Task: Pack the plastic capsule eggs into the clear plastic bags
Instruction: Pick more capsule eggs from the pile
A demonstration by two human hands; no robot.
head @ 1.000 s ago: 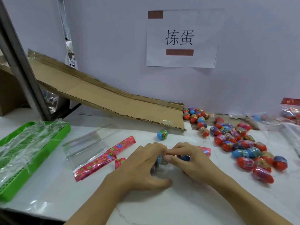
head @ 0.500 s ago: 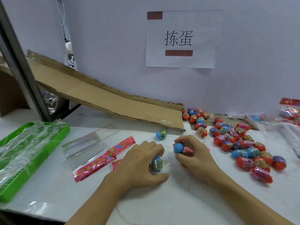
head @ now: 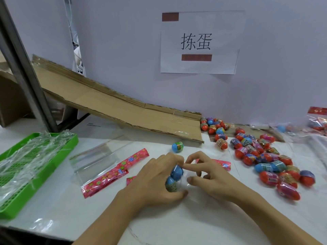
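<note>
My left hand (head: 155, 181) curls around two blue capsule eggs (head: 174, 177) that sit inside a clear plastic bag (head: 185, 184) on the white table. My right hand (head: 210, 175) touches the bag's mouth from the right, its forefinger tip on the upper egg and its thumb on the bag film. The bag's red header (head: 221, 163) pokes out behind my right hand. A lone blue-and-green egg (head: 177, 146) lies just beyond my hands. A heap of red, blue and purple eggs (head: 265, 160) lies to the right.
A stack of empty clear bags with red flowered headers (head: 106, 167) lies left of my hands. A green slotted tray (head: 58, 149) covered in crumpled film sits at the far left. A cardboard ramp (head: 123, 112) slopes down to the table behind. Filled bags (head: 316, 124) lie far right.
My right hand, which held a blue egg half a second ago, has put it into the bag beside the first egg; my left hand now wraps both eggs.
</note>
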